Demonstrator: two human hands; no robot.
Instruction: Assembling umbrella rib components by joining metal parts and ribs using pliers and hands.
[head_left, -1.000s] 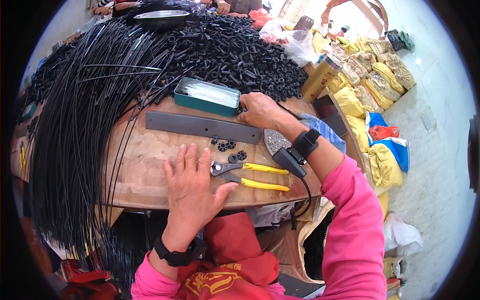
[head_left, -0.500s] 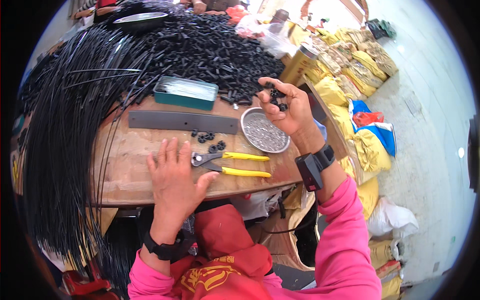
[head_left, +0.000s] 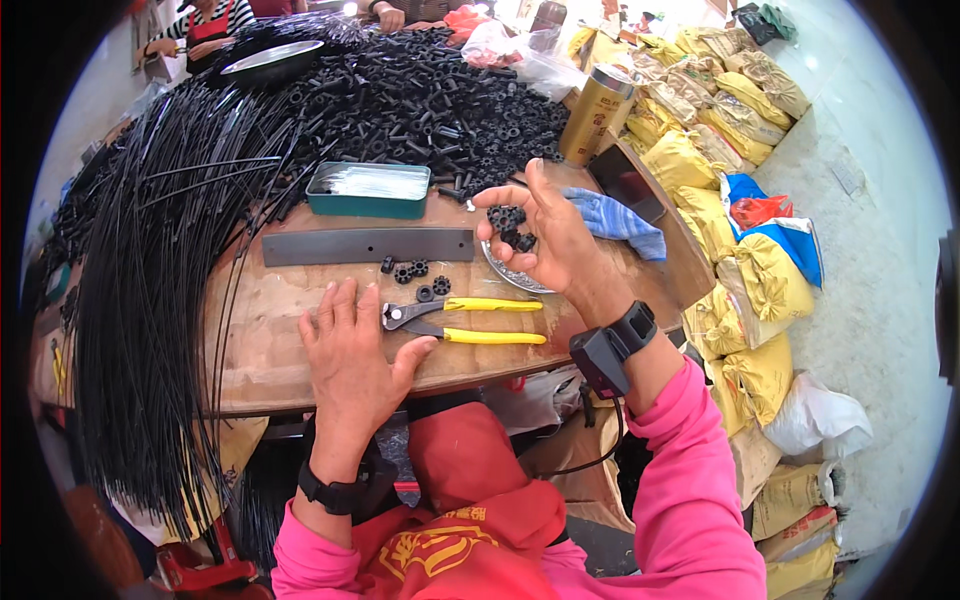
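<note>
My left hand point(head_left: 350, 350) lies flat on the wooden table point(head_left: 265, 310), fingers spread and empty. Beside its fingers rest nipper pliers point(head_left: 490, 337) with yellow handles, their jaws pointing toward the hand. My right hand point(head_left: 562, 240) is raised palm up, fingers curled around several small black ribbed plastic pieces point(head_left: 508, 220). It hangs over a round metal bowl point(head_left: 492, 262) of small silvery bits, hiding most of it. A few similar black pieces point(head_left: 419, 269) sit between the pliers and a flat dark grey bar point(head_left: 340, 246) with holes.
Behind the bar stands a green box point(head_left: 372, 208) of thin pale strips. Long black rods point(head_left: 140, 270) drape over the left side; a heap of black parts point(head_left: 420, 100) covers the back. A gold canister point(head_left: 595, 115), a blue cloth point(head_left: 625, 225) and yellow sacks point(head_left: 755, 300) are right. Other people sit opposite.
My right hand has moved left and lower, from beside the bowl to over it, still cupping the black pieces. The blue cloth shows more now. My left hand stays flat.
</note>
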